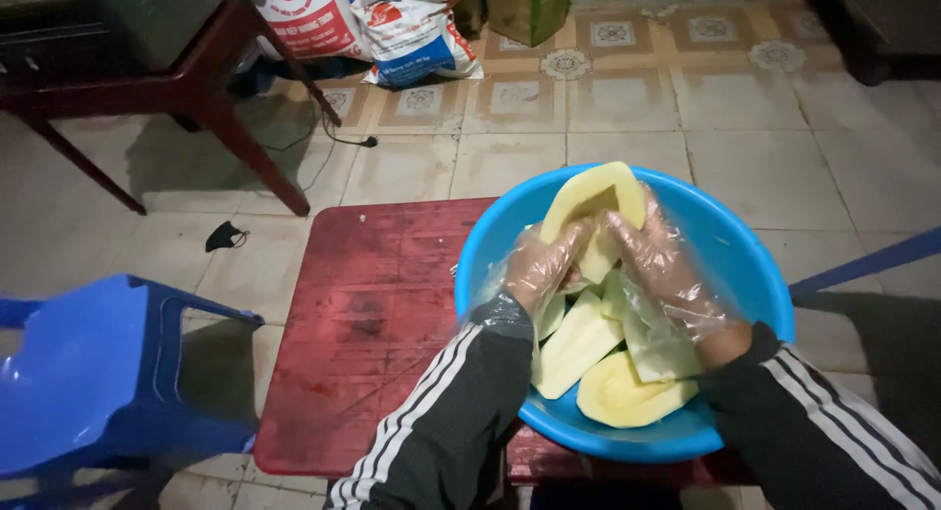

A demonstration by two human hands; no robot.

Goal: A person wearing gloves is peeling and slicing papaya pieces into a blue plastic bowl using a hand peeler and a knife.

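Tiled floor (745, 147), blue chair (88, 373), sacks (392, 25)

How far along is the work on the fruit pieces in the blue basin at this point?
Done: several peeled pale yellow pieces lie in the blue basin. In hand: the gloved left hand and right hand hold one large piece over the basin. What is left cannot be told.

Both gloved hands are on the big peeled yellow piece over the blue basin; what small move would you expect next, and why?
Probably a small lift or turn of the peeled fruit piece. The left hand and right hand, both in clear gloves, grip its lower end and hold it upright above the other cut pieces in the blue basin on the red table. That is only a guess.
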